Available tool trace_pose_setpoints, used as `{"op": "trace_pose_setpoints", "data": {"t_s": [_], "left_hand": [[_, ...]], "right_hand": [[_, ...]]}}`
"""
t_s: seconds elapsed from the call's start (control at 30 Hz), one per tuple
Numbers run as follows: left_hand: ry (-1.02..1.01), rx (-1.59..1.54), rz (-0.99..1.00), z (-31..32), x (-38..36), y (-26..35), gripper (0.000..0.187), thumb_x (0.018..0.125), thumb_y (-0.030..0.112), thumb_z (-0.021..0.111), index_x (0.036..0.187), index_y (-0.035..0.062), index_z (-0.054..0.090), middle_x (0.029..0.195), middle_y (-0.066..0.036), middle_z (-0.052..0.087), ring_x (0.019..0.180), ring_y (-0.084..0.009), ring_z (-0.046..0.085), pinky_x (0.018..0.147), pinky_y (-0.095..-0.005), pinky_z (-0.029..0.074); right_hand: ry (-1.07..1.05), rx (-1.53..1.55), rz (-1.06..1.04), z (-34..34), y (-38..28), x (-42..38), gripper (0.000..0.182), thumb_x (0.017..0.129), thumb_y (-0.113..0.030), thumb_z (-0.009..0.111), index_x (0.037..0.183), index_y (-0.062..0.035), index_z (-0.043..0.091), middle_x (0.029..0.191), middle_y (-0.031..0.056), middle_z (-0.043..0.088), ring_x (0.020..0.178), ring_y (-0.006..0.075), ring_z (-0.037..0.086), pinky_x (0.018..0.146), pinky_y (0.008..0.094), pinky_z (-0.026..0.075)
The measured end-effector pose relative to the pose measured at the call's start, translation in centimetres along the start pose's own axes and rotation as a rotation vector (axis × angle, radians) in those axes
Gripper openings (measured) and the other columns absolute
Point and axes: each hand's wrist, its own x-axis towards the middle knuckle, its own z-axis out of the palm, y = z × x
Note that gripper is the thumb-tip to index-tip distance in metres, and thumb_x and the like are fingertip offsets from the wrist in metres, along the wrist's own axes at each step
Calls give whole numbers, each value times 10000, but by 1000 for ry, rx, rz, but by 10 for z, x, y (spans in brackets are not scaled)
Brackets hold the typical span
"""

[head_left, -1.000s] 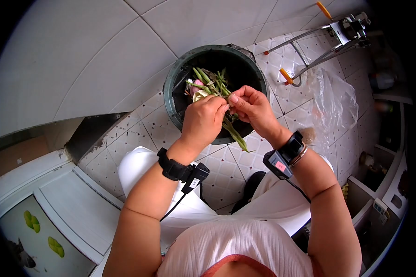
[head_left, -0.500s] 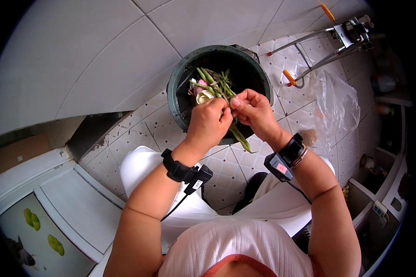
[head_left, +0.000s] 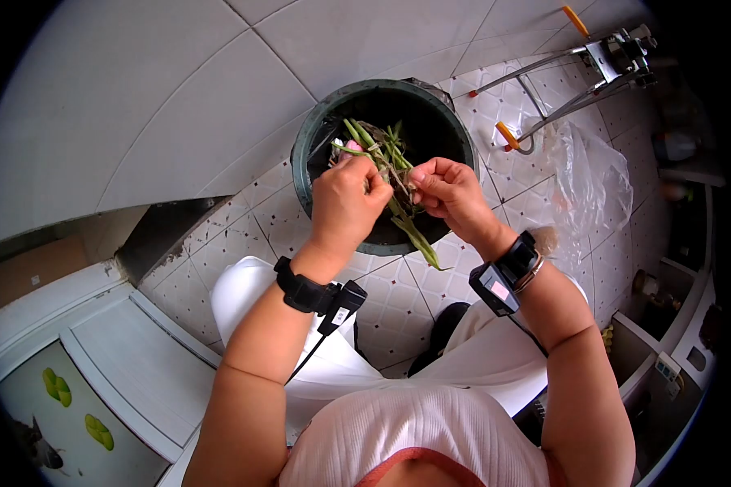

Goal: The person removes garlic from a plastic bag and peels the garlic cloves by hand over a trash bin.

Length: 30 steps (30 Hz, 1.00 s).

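Note:
My left hand [head_left: 345,203] is closed around a bunch of long green beans [head_left: 406,223], whose stems stick out above and below the fist. My right hand [head_left: 451,191] pinches a thin strand or tip of a bean close beside the left hand. Both hands hover over a dark green bin [head_left: 304,166] lined with a black bag. Green scraps [head_left: 374,138] and something pink lie inside the bin. Each wrist wears a black band with a small device.
The bin stands on a patterned tile floor [head_left: 244,235] against a white tiled wall. A clear plastic bag [head_left: 589,174] lies to the right. A metal frame with orange tips [head_left: 544,73] leans at the upper right. White cabinet fronts [head_left: 114,357] are at the lower left.
My left hand has shifted left, so the two hands have drawn a little apart over the bin. The right hand stays pinched.

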Motion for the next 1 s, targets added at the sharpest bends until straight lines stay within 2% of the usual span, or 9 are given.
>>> {"op": "trace_pose_setpoints", "data": {"t_s": [0.03,0.1,0.13,0.23,0.57,0.77,0.9,1.0], "left_hand": [[0,0,1,-1,0,0,98,699,49,627,667,19,539,641,-123,579,583,-318,584,512,-372,456],[-196,-102,-152,-4,-2,4,86,727,68,638,709,8,578,678,-151,599,604,-331,596,518,-380,462],[-208,-151,-114,-3,-4,4,100,756,97,643,749,5,605,706,-166,614,626,-326,604,545,-376,472],[-205,-261,-39,2,-4,10,114,763,108,642,748,2,603,705,-162,615,636,-324,605,570,-370,476],[-168,-156,71,8,-7,7,104,760,69,609,704,8,546,656,-136,583,615,-323,583,549,-402,453],[-174,-223,5,5,-4,9,82,727,50,612,689,13,549,662,-132,595,597,-312,589,543,-373,461],[-139,-240,-6,4,-3,8,76,735,54,623,705,13,566,673,-133,604,605,-310,595,548,-360,465],[-188,-269,-11,2,-2,10,77,752,68,630,732,11,582,678,-135,606,614,-311,596,555,-363,462]], "right_hand": [[0,0,-1,0,0,0,130,869,-155,612,872,-41,550,686,27,577,502,31,415,420,156,288],[-2,51,16,0,1,-1,138,873,-164,607,877,-36,557,687,32,584,496,31,411,419,158,291],[-1,52,17,1,1,0,138,873,-164,607,877,-36,557,687,32,584,496,31,411,419,158,291],[10,22,-7,0,1,0,141,869,-163,613,868,-34,556,680,32,584,492,30,414,418,160,294],[59,-152,-89,6,0,-3,182,830,-170,667,852,-28,554,659,23,585,484,24,431,412,148,292],[32,-66,-60,2,2,-1,163,846,-169,646,854,-32,557,664,28,580,484,28,420,415,154,285],[18,39,-37,-1,3,1,136,864,-154,619,855,-33,558,672,35,577,485,32,409,419,158,281],[9,37,-58,-1,3,1,130,862,-145,621,859,-32,558,670,32,578,483,32,413,415,160,282]]}}
